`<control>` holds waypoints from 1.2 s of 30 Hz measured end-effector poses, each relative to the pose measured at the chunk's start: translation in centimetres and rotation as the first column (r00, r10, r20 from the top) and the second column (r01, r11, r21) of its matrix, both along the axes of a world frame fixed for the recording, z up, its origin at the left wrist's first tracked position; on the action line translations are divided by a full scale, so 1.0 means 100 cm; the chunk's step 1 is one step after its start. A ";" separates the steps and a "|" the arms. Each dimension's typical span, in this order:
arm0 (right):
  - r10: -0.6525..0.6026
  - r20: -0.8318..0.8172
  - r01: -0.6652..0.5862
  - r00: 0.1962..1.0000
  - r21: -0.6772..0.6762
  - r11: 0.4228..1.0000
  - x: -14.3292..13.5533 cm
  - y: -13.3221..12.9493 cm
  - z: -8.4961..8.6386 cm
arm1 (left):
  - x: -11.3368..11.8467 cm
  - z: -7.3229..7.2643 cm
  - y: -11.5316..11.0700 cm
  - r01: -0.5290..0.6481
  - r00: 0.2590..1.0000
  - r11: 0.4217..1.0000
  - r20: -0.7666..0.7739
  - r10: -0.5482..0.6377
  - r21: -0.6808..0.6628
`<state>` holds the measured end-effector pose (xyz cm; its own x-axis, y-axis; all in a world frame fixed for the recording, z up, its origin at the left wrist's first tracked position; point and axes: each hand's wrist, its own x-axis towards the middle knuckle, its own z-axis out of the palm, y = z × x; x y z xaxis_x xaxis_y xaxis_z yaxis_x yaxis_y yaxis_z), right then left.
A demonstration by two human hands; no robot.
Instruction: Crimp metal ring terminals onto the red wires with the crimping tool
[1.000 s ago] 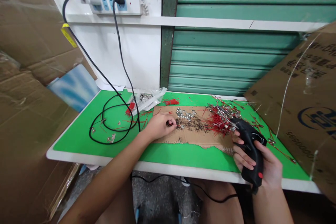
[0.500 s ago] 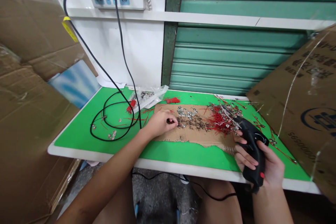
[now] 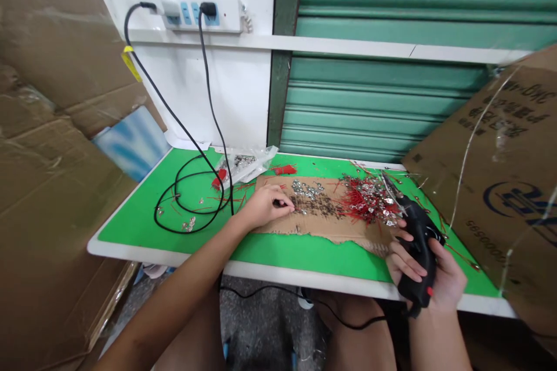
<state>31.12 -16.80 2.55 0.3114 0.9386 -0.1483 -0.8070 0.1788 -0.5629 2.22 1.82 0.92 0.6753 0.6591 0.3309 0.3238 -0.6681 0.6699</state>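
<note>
Black gun-shaped tool [image 3: 420, 231] resting in right hand's [image 3: 446, 278] wrapped grip, its tip reaching over the red-wire-and-metal pile [image 3: 363, 203], left hand [image 3: 266, 208] pinching its grip closed over cardboard [image 3: 322, 231], anything held being too small to tell, green surface [image 3: 304, 254] lying beneath.

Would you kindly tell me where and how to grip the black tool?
Probably by its thick handle, from the near right side, as the right hand does: the handle runs toward the person, while the narrow front end points away.

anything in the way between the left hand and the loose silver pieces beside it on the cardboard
Nothing visible: only dark-marked cardboard shows between the left hand and the silver pieces.
</note>
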 end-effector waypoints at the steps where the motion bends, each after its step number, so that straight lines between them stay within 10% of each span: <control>1: -0.015 -0.011 0.015 1.000 0.027 1.000 0.001 -0.001 -0.001 | 0.000 0.001 -0.001 0.008 1.000 1.000 0.002 -0.008 0.001; 6: -0.028 -0.082 0.040 0.996 0.147 0.988 0.003 -0.004 -0.002 | 0.017 0.021 -0.010 0.093 0.995 0.995 -0.047 -0.092 0.021; 10: -0.050 -0.158 0.081 0.986 0.192 0.978 0.004 -0.004 -0.003 | 0.073 0.039 -0.020 0.162 0.985 0.987 -0.054 -0.162 0.011; 17: -0.047 -0.166 0.081 0.985 0.207 0.975 0.006 -0.005 -0.003 | 0.167 0.044 -0.025 -0.069 0.997 0.996 -0.020 0.068 -0.059; 28: -0.002 -0.157 0.023 0.988 0.130 0.991 0.005 -0.002 -0.004 | 0.031 0.033 -0.009 -0.158 0.987 0.986 -0.051 0.155 -0.047; 36: -0.005 -0.115 0.017 0.993 0.103 0.995 0.004 -0.001 -0.001 | 0.020 0.031 0.017 -0.171 0.984 0.978 -0.070 0.163 -0.117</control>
